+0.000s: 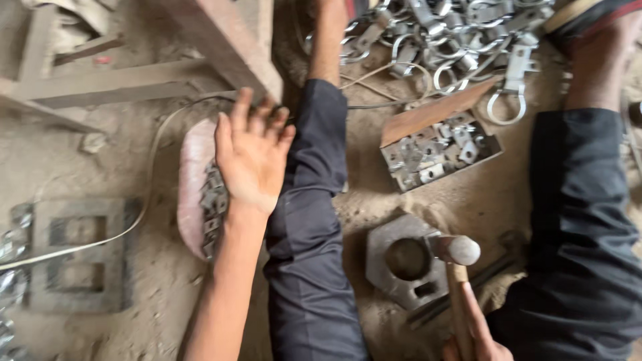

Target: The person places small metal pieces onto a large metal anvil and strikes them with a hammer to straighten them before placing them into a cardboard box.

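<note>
Dusty brown earth covers the floor where this person sits, legs in dark trousers [307, 220] stretched out towards the far side. There is only the one view, from the head looking down.

The left hand [251, 157] hangs open, palm up and fingers spread, grasping nothing. It hovers just over a pinkish bowl [190, 180] tipped on its side at the left of the leg. The bowl holds a heap of small grey metal brackets [212, 207], which lie directly beneath and slightly near of the palm, so this hand is by far the closer one to them.

At the near right edge the right hand [478, 337] is clenched around the wooden handle of a hammer [458, 267]. The handle's long axis runs from near to far, and the steel head sits at its far end, resting just over the right rim of a heavy octagonal metal block [401, 261] with a round hollow in its middle. The hollow looks empty, though blur makes it hard to be sure.

Farther off, between the legs, a shallow rusty tray [435, 113] holds more small brackets. Beyond it lies a loose pile of shiny ring clamps [441, 40]. A thin metal strip [144, 200] curves across the ground at the left, past a flat square frame [77, 254].
</note>
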